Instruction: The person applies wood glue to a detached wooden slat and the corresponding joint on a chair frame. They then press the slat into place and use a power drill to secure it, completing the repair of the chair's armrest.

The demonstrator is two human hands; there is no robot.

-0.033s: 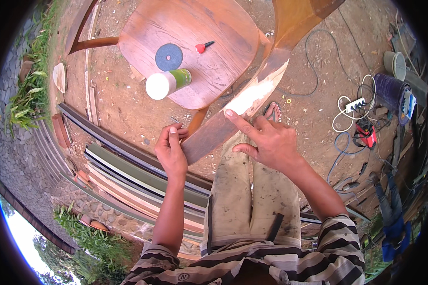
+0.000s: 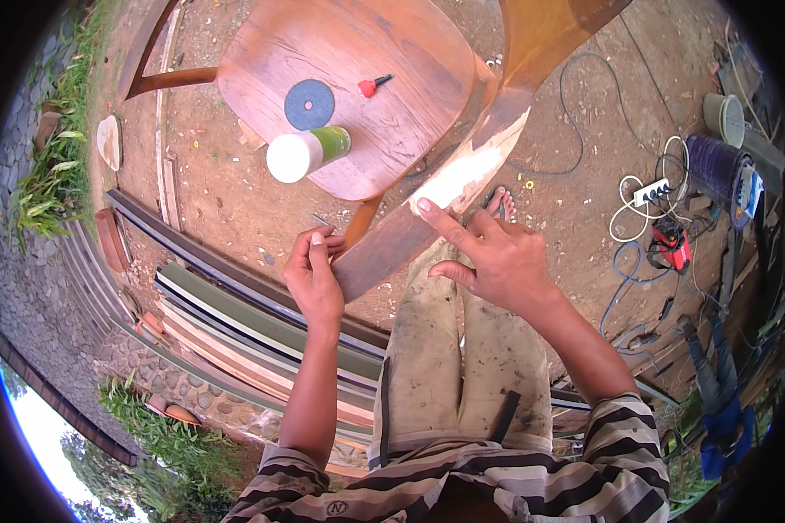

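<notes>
My left hand (image 2: 316,277) has its fingers closed on the lower end of a dark wooden chair part (image 2: 384,248), which slants up to lighter varnished wood. My right hand (image 2: 501,266) has its index fingertip on a pale, bare patch (image 2: 462,179) along this part, thumb spread and nothing held. Just beyond, on a round-cornered wooden chair seat (image 2: 392,39), lie a dark abrasive disc (image 2: 310,118), a small red-and-black object (image 2: 368,87) and a white-and-green cylindrical container (image 2: 292,159) on its side.
Long boards and beams (image 2: 218,318) lie left of my legs. A power strip (image 2: 651,193), cords, a red power tool (image 2: 676,248), a bucket (image 2: 722,118) and a dark purple cylinder (image 2: 706,170) crowd the right. A person in blue (image 2: 720,410) is at the lower right.
My right index fingertip has shifted very slightly to the right along the pale patch. Otherwise nothing has visibly moved.
</notes>
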